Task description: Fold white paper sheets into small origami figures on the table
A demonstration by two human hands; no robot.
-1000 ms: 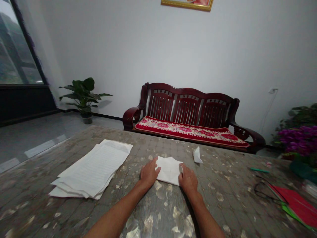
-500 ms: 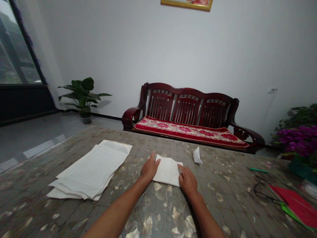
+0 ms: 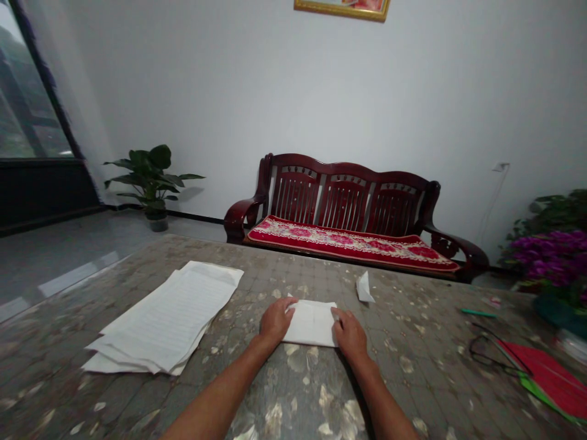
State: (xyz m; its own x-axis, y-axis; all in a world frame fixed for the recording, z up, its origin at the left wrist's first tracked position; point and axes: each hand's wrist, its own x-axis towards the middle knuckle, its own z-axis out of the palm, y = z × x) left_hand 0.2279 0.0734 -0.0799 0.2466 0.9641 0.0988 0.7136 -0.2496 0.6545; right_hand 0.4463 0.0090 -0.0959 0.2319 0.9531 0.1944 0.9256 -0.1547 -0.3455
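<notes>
A folded white sheet of paper (image 3: pixel 312 322) lies flat on the patterned table (image 3: pixel 293 391) in front of me. My left hand (image 3: pixel 275 320) rests on its left edge, fingers curled over the upper left corner and pressing it down. My right hand (image 3: pixel 349 333) presses on the right edge with fingers laid flat on the paper. A small folded white paper piece (image 3: pixel 364 287) stands just beyond, to the right.
A stack of lined white sheets (image 3: pixel 165 318) lies to the left. At the right are scissors (image 3: pixel 488 354), red and green paper (image 3: pixel 548 379) and a green pen (image 3: pixel 478 313). Behind the table stand a wooden bench with red cushion (image 3: pixel 348 214) and potted plants (image 3: pixel 151 177).
The far part of the sheet has been folded down, so the paper now looks shorter and flatter. Both hands stayed at its edges, the left fingers curling onto the corner.
</notes>
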